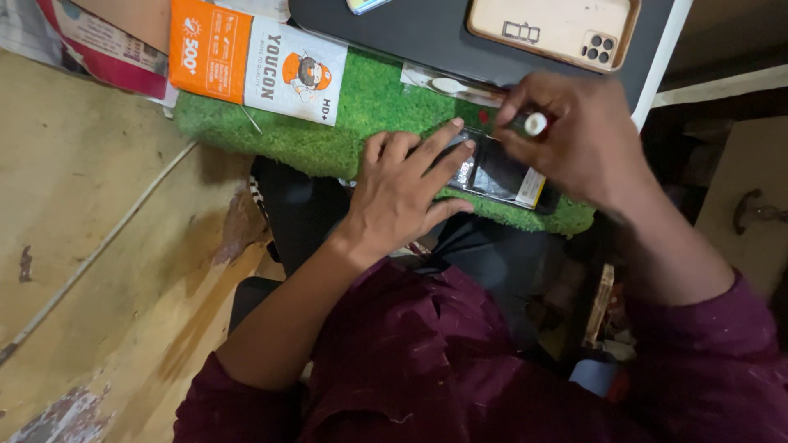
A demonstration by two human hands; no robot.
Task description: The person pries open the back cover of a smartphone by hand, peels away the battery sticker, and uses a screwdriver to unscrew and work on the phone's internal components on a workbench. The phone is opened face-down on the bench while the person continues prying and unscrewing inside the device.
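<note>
The worn wooden floor [90,246] took up the whole left side, with a pale cord [98,238] running across it. At the far edge a dark tray [410,33] lay partly over a green turf mat [353,115], and on the tray rested a beige phone [550,29], back up, its camera cluster toward the right. On the far left part of the mat lay an orange and white flat packet [254,61].

The person, in a maroon sleeved top [427,353], sat with dark trousers under the mat. On the near right part of the mat lay an opened black phone [497,172], its inner side up, with a yellow and white strip at its right end.

The left hand [402,193] lay flat, palm down, on the mat and the left end of the black phone, fingers spread and pressing down on it. The right hand [574,135] hovered just over the far right part of that phone, thumb and fingers pinched together around a small tool with a white round end [534,124]; the tool's tip was hidden by the fingers, so whether it touched the phone could not be told.

Just beyond the black phone, at the tray's near edge, lay a white plastic pick [447,84]
</note>
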